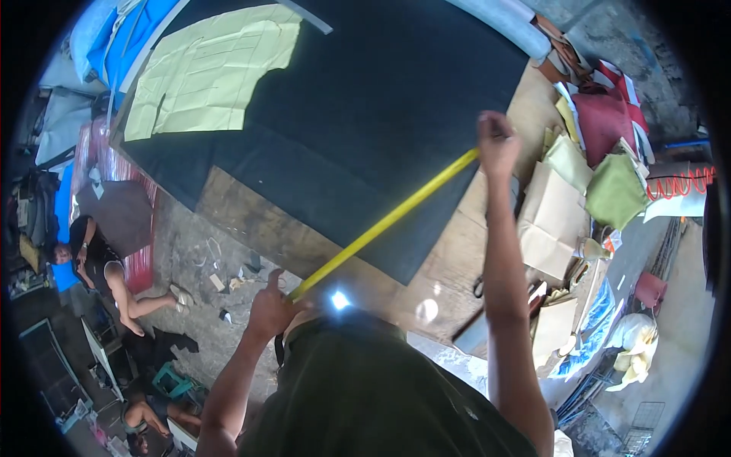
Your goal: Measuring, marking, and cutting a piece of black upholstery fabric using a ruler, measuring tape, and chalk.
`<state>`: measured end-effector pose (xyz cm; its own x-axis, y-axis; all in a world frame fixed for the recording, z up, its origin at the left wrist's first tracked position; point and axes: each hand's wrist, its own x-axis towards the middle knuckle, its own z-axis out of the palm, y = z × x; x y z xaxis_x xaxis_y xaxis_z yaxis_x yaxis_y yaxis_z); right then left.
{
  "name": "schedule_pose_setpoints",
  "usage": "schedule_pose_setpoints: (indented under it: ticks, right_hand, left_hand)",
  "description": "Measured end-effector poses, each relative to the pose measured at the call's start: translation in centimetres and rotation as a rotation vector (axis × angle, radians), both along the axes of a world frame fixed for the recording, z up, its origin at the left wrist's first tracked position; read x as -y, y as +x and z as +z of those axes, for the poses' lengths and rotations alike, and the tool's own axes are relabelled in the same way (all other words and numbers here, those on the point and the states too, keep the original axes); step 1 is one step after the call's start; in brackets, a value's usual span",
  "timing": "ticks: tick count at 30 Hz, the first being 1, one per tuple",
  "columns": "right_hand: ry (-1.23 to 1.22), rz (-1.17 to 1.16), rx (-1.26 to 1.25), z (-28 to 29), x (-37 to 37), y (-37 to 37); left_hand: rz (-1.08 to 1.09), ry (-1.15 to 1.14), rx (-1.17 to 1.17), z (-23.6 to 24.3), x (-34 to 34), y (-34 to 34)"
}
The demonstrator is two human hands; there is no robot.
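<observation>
A yellow tape measure (388, 221) runs taut and slanting between my two hands, above the black sheet (365, 107) spread over the wooden table. My right hand (498, 141) is closed on its upper end, over the sheet's right edge. Close to my body, my left hand (272, 308) grips the lower end by the table's near edge; one finger sticks up. A pale yellow-green paper pattern (217, 68) with creases and marked lines lies on the sheet at the far left. Beside it rests a grey strip (308, 17), perhaps a ruler.
Folded papers and card (552, 213) pile along the table's right side, with scissors (478, 287) near them. Red and green fabric pieces (617, 190) lie farther right. A rolled sheet (502, 27) borders the far edge. Two people sit at left, one beside a teal stool (173, 380).
</observation>
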<state>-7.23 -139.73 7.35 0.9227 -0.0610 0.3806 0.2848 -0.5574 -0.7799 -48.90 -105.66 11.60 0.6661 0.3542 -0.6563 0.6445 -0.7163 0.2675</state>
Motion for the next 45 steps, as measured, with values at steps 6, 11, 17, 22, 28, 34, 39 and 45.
schedule_pose_setpoints:
  ticks: [6,11,17,22,28,34,39,45]
  right_hand:
    - [0.230,0.269,-0.144,1.3,-24.6,-8.0]
    - [0.396,0.264,-0.544,0.3,-35.8,-0.6]
    - [-0.360,0.085,0.035,-4.0,-44.4,15.3]
    - [-0.673,-0.002,-0.029,-9.8,-46.3,22.6]
    - [-0.890,0.132,-0.176,-7.9,-47.0,23.5]
    - [-0.219,0.190,0.056,-4.5,-45.5,9.5]
    - [-0.117,-0.105,-0.180,-3.7,-41.6,-12.8]
    - [-0.044,-0.434,-0.240,-4.4,-41.1,-25.8]
  left_hand:
    - [0.004,0.087,0.292,-2.3,-12.4,11.1]
    - [0.064,0.174,0.311,-1.9,-26.1,18.7]
    - [-0.261,0.441,0.583,-7.5,-40.6,21.1]
    - [-0.541,0.492,0.639,-10.6,-43.3,21.9]
    - [-0.640,0.432,0.795,-7.8,-41.8,22.3]
    - [-0.479,0.351,1.097,-7.9,-39.5,30.9]
    - [-0.441,0.070,1.260,-4.4,-32.5,42.3]
    - [-0.974,-0.376,0.897,-9.3,-19.0,48.0]
